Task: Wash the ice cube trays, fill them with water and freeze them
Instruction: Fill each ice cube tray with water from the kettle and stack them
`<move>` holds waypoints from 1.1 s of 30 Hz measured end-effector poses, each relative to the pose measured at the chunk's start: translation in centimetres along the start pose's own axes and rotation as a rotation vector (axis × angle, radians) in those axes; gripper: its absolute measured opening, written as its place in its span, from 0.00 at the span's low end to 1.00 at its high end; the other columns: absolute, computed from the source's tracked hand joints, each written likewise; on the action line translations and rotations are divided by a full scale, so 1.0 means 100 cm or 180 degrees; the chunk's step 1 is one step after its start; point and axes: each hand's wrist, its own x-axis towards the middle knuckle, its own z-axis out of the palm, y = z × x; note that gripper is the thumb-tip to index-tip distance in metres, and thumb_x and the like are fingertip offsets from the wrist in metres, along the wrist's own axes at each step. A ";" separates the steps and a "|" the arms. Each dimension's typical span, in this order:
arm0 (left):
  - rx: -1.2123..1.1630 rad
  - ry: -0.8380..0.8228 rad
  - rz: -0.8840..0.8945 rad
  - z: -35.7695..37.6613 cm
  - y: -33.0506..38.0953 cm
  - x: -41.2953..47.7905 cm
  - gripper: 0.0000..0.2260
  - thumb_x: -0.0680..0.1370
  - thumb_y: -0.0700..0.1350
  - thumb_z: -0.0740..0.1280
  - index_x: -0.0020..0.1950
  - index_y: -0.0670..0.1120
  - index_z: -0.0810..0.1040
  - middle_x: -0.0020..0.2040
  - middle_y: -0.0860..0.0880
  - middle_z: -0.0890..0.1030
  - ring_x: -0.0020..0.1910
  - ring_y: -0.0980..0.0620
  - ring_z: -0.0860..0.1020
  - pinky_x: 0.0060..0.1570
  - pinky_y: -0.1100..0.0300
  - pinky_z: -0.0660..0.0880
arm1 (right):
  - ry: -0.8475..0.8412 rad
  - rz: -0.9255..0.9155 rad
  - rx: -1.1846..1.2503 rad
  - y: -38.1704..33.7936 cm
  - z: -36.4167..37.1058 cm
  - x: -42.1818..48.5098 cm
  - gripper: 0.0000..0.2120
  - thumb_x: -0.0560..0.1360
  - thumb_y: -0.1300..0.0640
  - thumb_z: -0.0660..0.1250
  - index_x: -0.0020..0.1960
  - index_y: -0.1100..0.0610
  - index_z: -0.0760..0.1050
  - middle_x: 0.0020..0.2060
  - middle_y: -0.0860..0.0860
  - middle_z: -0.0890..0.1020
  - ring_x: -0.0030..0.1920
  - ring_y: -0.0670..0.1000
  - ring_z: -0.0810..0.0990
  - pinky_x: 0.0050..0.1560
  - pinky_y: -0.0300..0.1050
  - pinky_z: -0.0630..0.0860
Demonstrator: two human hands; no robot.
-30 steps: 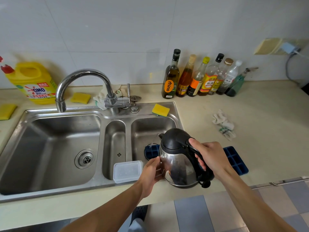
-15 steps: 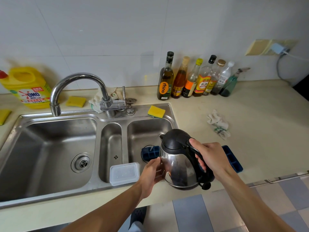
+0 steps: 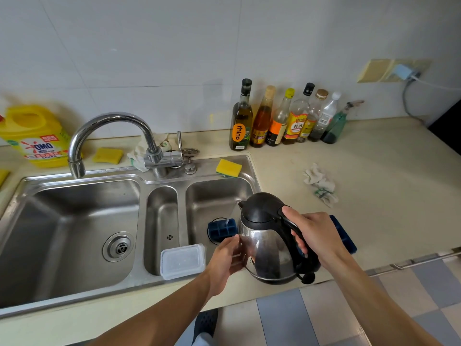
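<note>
Nearest, the right hand (image 3: 316,236) is wrapped round the black handle of the kettle (image 3: 267,248). The left hand (image 3: 225,260) lies spread against its steel side, steadying it. The kettle tips with its spout pointing far-left.

A thin stream seems to fall from the spout into the blue ice cube tray (image 3: 220,231), which lies in the right basin (image 3: 217,196) over the drain. Its long axis appears to run left to right.

A second blue piece (image 3: 345,239) shows on the counter (image 3: 374,196), right of the kettle. I cannot tell whether it is a separate tray.

Washing looks finished and filling is under way. The rest of the filling and the freezing are left.

A lidded clear box (image 3: 182,260) sits left of the hands.
</note>
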 end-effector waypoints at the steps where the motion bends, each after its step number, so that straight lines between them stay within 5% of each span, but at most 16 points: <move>1: -0.0004 0.0010 -0.0008 0.000 0.000 0.000 0.20 0.85 0.53 0.57 0.66 0.40 0.76 0.58 0.39 0.83 0.53 0.45 0.81 0.53 0.53 0.77 | 0.0005 -0.0005 -0.0012 0.000 0.000 -0.001 0.28 0.76 0.42 0.71 0.22 0.55 0.73 0.21 0.54 0.74 0.21 0.50 0.70 0.23 0.40 0.70; 33: 0.0071 -0.0119 0.0002 0.001 -0.008 -0.004 0.18 0.85 0.54 0.57 0.61 0.44 0.80 0.54 0.43 0.85 0.54 0.45 0.82 0.53 0.53 0.77 | 0.0106 -0.0008 0.0014 0.004 -0.007 -0.014 0.27 0.76 0.42 0.72 0.24 0.57 0.73 0.20 0.54 0.74 0.20 0.50 0.70 0.23 0.37 0.69</move>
